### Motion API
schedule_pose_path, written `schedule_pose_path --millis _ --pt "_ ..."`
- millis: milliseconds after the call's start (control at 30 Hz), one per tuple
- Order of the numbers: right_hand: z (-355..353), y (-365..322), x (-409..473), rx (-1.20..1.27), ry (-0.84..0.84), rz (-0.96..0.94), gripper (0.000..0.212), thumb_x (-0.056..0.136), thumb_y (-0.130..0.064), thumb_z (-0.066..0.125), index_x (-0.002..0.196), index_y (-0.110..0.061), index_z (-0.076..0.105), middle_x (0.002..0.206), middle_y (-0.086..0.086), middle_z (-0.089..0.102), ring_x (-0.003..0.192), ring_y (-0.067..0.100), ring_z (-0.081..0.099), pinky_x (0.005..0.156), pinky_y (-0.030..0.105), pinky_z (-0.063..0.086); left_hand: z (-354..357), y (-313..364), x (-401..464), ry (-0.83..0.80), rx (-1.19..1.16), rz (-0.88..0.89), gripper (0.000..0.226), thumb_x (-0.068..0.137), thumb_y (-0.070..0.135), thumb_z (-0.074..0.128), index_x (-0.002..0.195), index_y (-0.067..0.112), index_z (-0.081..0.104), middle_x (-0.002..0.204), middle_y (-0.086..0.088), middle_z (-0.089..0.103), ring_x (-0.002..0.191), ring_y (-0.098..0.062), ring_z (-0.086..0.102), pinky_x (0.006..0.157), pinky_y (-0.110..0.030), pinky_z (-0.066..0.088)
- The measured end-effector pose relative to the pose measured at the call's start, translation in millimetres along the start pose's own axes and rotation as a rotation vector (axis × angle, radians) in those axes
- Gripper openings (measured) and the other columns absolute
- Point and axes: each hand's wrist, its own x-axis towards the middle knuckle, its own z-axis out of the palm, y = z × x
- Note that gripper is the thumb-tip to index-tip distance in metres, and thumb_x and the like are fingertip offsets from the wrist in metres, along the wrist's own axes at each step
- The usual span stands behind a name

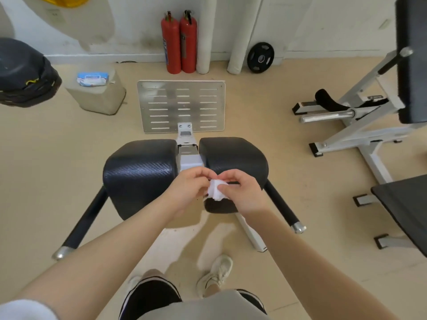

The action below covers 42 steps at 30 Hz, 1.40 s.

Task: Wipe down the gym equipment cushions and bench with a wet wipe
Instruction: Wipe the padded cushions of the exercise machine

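Both the left hand [187,189] and the right hand [242,192] pinch a crumpled white wipe [216,192] between them, held above the right of two black cushions [233,155].

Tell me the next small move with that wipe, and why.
Probably open the crumpled white wet wipe flat, then press it onto the right black textured cushion. The left hand and right hand both pinch it, bunched, above the gap between the cushions, so it touches no pad yet.
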Motion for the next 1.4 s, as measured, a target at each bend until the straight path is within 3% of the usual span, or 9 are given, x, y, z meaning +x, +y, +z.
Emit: schedule_pose_path --millis 200,433,700,800,900,967,1100,1267,1400 --pt "-16 6 50 -0.283 -0.016 -0.212 0.013 0.086 -0.008 0.060 0.098 -0.012 0.063 0.086 -0.013 0.054 0.074 -0.001 0.051 0.065 0.003 0.040 4 13 34 0.017 -0.407 -0.079 0.023 0.095 0.006 0.041 0.111 0.004 0.057 0.100 -0.011 0.068 0.089 -0.020 0.069 0.077 -0.025 0.057" --pt "-29 -12 158 -0.357 0.070 -0.092 0.017 0.090 -0.004 0.050 0.097 -0.008 0.065 0.090 0.003 0.059 0.080 0.015 0.054 0.065 0.015 0.041 -32 26 137 0.173 0.146 -0.097 0.014 0.093 0.015 0.051 0.104 0.015 0.059 0.103 0.003 0.064 0.096 -0.013 0.060 0.081 -0.023 0.044" --pt "6 -9 302 -0.698 -0.089 0.048 0.030 0.094 -0.006 0.043 0.118 -0.014 0.061 0.113 0.003 0.057 0.107 0.019 0.056 0.083 0.015 0.040 -46 16 243 -0.069 0.552 -0.340 0.050 0.080 0.029 0.069 0.122 0.009 0.053 0.113 -0.004 0.058 0.097 -0.015 0.055 0.076 -0.020 0.043" --pt "13 0 308 -0.720 -0.329 0.096 0.021 0.093 -0.009 0.047 0.102 -0.001 0.065 0.099 0.016 0.062 0.094 0.027 0.058 0.067 0.013 0.043 -43 2 250 -0.121 0.425 -0.359 0.039 0.079 0.026 0.072 0.112 0.009 0.060 0.095 0.003 0.059 0.082 -0.008 0.052 0.058 -0.010 0.038" --pt "17 13 308 -0.807 -0.397 0.078 0.022 0.091 -0.006 0.046 0.094 0.008 0.063 0.092 0.022 0.064 0.088 0.033 0.058 0.079 0.034 0.046 -43 -11 251 -0.083 0.372 -0.360 0.042 0.075 0.027 0.074 0.111 0.009 0.062 0.104 -0.003 0.065 0.090 -0.015 0.058 0.074 -0.020 0.046" --pt "27 15 313 -0.856 -0.391 0.056 0.024 0.090 -0.005 0.045 0.100 0.003 0.066 0.104 0.015 0.067 0.096 0.028 0.060 0.086 0.029 0.043 -42 -17 251 -0.046 0.321 -0.365 0.042 0.075 0.025 0.075 0.110 0.008 0.060 0.104 -0.002 0.064 0.093 -0.016 0.058 0.075 -0.020 0.046" --pt "47 14 318 -0.917 -0.475 -0.009 0.025 0.084 -0.001 0.046 0.064 -0.007 0.061 0.072 0.003 0.053 0.068 0.018 0.049 0.066 0.026 0.035 -40 -23 249 -0.001 0.153 -0.374 0.044 0.073 0.016 0.076 0.114 0.011 0.059 0.104 0.000 0.064 0.095 -0.013 0.057 0.077 -0.017 0.044" --pt "-11 39 346 -1.048 -0.285 0.086 0.025 0.092 -0.014 0.047 0.098 -0.002 0.069 0.107 0.016 0.055 0.096 0.032 0.057 0.083 0.030 0.041 -36 -23 246 0.021 -0.026 -0.402 0.043 0.077 0.004 0.071 0.118 0.008 0.060 0.106 -0.002 0.065 0.095 -0.014 0.060 0.086 -0.022 0.048" --pt "-39 49 347 -0.892 -0.135 0.311 0.019 0.086 -0.004 0.048 0.086 -0.006 0.067 0.102 0.015 0.060 0.085 0.026 0.055 0.070 0.025 0.038 -37 -25 247 0.031 -0.088 -0.425 0.048 0.077 0.003 0.070 0.124 0.007 0.057 0.119 0.000 0.059 0.108 -0.011 0.050 0.090 -0.020 0.038"
